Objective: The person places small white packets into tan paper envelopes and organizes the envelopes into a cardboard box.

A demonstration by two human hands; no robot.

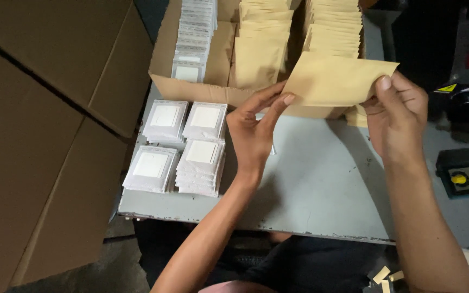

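Note:
I hold a tan paper envelope (335, 81) flat in the air over the far side of the grey table (321, 184). My left hand (253, 130) pinches its lower left corner with thumb and fingers. My right hand (397, 116) grips its right edge, thumb on top. Just left of my left hand lie several low stacks of white square sachets (177, 149) on the table.
An open cardboard box (191, 87) at the table's far edge holds a row of white sachets (194, 38) and stacks of tan envelopes (299, 32). Large brown cartons (39, 135) stand to the left. A dark machine with a yellow knob (465, 176) sits at the right.

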